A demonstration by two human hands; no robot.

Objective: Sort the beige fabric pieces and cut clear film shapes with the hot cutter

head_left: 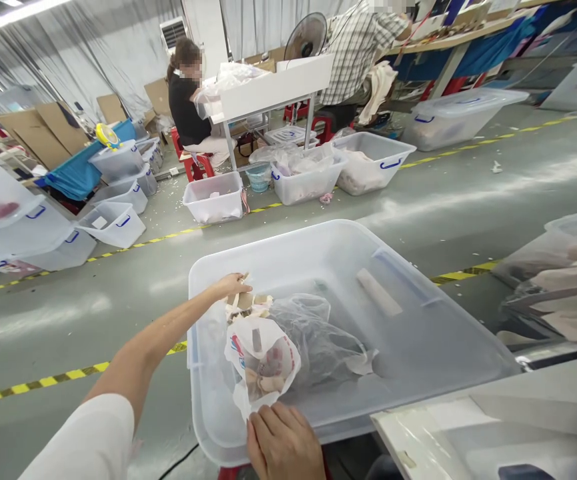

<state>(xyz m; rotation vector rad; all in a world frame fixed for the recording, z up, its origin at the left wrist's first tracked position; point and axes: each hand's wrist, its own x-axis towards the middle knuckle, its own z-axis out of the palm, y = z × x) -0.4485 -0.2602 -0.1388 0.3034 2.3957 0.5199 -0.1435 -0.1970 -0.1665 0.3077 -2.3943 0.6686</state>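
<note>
A large clear plastic bin (408,347) stands in front of me. Inside it lie a white printed plastic bag (263,360) with small beige pieces in it, a crumpled clear bag (318,340) and a loose beige strip (379,292). My left hand (232,285) reaches over the bin's left rim, its fingers pinched on several thin beige strips. My right hand (283,443) is at the bin's near rim, fingers curled on the lower edge of the white bag.
Several clear bins (213,197) stand on the grey floor beyond yellow-black tape (43,381). Two people sit at a white table (273,87) with a fan behind it. A white work surface (493,420) lies at my right, with stacked beige pieces (568,293) beside it.
</note>
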